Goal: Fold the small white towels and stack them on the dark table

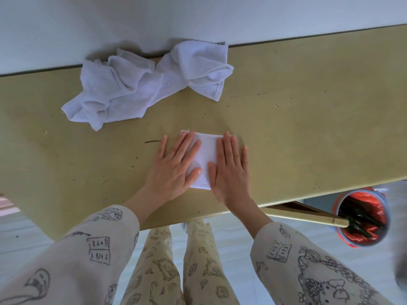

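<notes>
Pressing flat with both hands: your left hand (174, 166) and right hand (229, 170) lie palm-down on the folded towel (204, 155), fingers straight and spread, nothing pinched or curled. Grip state: both wide and flat, touching the towel only with palms and fingers. Left fingers cover the towel's left part, with the outermost finger on the bare bench (308, 119) just beside it. Right hand covers the right edge, its little finger past the edge on the bench top. Thumbs point at each other across the white strip that shows between the hands.

The folded towel sits near your edge of the bench, roughly centre. It reads as a small rectangle; layer count can't be told.

Unfolded towels (141, 84) lie in a crumpled heap at the far edge, against the wall (198, 14), up and left of your hands, well apart from the folded one. How many are in the heap can't be told.

Container: a round bin (361, 219) stands on the floor right of the bench, below its edge, lined with a red bag (372, 208). Dark stuff inside, too blurred to name. A bench leg (308, 214) runs slantwise in front of it.

The bench top is yellowish, with scuffs and small specks. Printed sleeves (88, 249) and trousers (176, 260) fill the lower view.
</notes>
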{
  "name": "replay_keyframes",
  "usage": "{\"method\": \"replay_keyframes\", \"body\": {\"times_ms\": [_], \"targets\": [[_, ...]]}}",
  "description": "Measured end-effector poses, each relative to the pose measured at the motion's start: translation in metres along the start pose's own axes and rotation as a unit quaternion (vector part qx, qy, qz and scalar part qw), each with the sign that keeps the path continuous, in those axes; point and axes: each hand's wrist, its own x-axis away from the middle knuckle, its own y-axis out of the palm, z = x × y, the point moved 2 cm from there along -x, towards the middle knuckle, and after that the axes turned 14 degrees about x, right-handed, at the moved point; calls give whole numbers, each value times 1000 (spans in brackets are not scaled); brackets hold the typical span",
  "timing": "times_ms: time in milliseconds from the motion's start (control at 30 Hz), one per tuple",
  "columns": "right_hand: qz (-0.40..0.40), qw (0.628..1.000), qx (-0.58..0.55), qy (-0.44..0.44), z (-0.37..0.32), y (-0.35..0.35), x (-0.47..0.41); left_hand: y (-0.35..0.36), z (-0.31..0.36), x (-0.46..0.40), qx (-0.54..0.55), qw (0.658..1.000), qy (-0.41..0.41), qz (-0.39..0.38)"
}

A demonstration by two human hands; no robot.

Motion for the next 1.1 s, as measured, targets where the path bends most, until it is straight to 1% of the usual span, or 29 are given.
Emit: {"method": "replay_keyframes", "body": {"times_ms": [133,200,233,267,333,400,433,467,567,633,833,900,967,1033,1100], "targets": [[-15,1000,0,-5,1,-5,1,-2,3,0,-1,1000,-20,-23],[-6,999,-31,-5,2,-11,0,-3,5,-1,7,999,-35,-27],[2,998,-61,8,2,-16,0,-4,7,-1,15,999,-45,-25],[14,995,-97,36,2,-22,1,-6,9,1,27,998,-56,-21],[24,977,-165,134,4,-35,2,-8,14,7,52,996,-75,-16],[-19,952,-192,238,5,-42,0,-11,19,14,68,994,-84,1],[-55,943,-193,267,4,-43,-1,-14,20,19,71,994,-82,15],[-89,938,-189,276,3,-44,-3,-16,20,23,74,994,-80,32],[-170,932,-176,267,-6,-42,-12,-24,15,36,93,989,-92,74],[-198,929,-165,267,-10,-41,-18,-26,10,44,114,985,-98,83],[-286,916,-136,246,-17,-37,-31,-36,-9,70,216,969,-116,32],[-285,922,-140,223,-19,-39,-32,-43,-15,77,274,951,-141,36],[-274,926,-172,192,-23,-47,-32,-48,-23,81,332,921,-200,46],[-271,917,-242,165,-26,-60,-31,-59,-32,88,368,889,-264,62],[-274,908,-284,142,-26,-75,-29,-71,-41,96,393,865,-306,69]]}}
